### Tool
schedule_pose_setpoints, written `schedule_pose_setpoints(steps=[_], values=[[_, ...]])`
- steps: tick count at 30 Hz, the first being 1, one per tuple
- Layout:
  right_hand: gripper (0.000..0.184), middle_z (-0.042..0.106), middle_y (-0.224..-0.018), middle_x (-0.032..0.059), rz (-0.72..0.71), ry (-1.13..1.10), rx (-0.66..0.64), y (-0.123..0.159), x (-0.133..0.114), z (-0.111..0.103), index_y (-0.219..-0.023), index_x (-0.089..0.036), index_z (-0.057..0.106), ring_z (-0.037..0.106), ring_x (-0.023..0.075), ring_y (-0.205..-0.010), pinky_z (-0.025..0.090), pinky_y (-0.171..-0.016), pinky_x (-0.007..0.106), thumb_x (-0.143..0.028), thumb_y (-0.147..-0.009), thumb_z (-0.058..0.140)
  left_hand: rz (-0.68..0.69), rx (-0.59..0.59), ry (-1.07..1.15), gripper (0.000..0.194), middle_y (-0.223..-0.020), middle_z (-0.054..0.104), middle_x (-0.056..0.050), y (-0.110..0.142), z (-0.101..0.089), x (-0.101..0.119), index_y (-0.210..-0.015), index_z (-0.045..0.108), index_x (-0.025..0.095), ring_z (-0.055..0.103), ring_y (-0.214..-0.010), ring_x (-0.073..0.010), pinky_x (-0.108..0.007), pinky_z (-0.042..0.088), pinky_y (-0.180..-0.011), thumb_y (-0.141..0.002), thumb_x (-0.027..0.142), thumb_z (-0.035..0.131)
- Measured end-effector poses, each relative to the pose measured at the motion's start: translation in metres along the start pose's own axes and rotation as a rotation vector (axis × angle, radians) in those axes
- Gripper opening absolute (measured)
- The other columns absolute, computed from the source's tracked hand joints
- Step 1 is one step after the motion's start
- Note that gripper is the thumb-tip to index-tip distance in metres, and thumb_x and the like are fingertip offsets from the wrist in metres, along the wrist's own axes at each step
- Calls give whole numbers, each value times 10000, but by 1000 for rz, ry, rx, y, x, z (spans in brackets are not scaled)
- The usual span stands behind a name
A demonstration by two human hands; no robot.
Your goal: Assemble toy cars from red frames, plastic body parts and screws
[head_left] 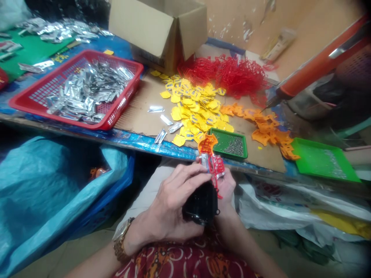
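Between my hands, over my lap, is a glossy black plastic housing point(201, 202) with a small ring at its side. My left hand point(174, 197), with a wristwatch, curls around it, fingers reaching over its top. My right hand point(228, 187) closes behind a red lattice-like plastic piece point(216, 166) at the far end of the housing; its fingers are partly hidden. A silver strip point(204, 160) lies against the red piece. Just beyond stands an orange plastic piece point(208, 143); whether it is joined to the rest, I cannot tell.
On the table are a red basket point(116, 116) of silver strips, a yellow piece pile point(197, 104), tangled red pieces point(226, 73), orange pieces point(269, 129) and a green tray point(245, 148) of small metal parts. An orange power tool point(315, 63) angles in from the right.
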State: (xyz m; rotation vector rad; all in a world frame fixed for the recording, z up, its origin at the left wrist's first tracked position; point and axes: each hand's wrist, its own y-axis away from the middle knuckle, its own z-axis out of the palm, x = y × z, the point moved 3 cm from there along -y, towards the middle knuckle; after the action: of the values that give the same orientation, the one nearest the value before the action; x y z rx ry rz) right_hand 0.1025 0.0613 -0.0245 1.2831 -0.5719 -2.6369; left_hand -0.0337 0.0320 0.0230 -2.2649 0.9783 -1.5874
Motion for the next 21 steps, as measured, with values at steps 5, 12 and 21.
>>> schedule_pose_setpoints(steps=[5, 12, 21], values=[[366, 645, -708, 13, 175, -142, -57, 1, 2, -3, -877, -225, 702, 647, 229, -761, 566, -906, 430, -489, -705, 515, 72, -23, -37, 707, -1311, 615, -168, -3, -1, 6, -1368, 497, 150, 588, -1143, -314, -462, 489, -938, -689, 239, 674], [367, 671, -817, 43, 137, -106, -23, 0, -2, -16, -856, -221, 667, 643, 250, -835, 547, -925, 462, -521, -678, 554, 123, -38, -60, 624, -1288, 643, -170, -2, 0, 8, -1357, 513, 142, 583, -1158, -310, -466, 501, -946, -776, 315, 659], [511, 520, -641, 54, 138, -5, -356, 11, -21, 7, -824, -212, 651, 500, 232, -594, 531, -659, 457, -626, -605, 445, 324, 6, -79, 563, -1208, 661, -208, 10, 5, 4, -1344, 508, 44, 563, -1209, -305, -480, 521, -977, -949, 444, 473]])
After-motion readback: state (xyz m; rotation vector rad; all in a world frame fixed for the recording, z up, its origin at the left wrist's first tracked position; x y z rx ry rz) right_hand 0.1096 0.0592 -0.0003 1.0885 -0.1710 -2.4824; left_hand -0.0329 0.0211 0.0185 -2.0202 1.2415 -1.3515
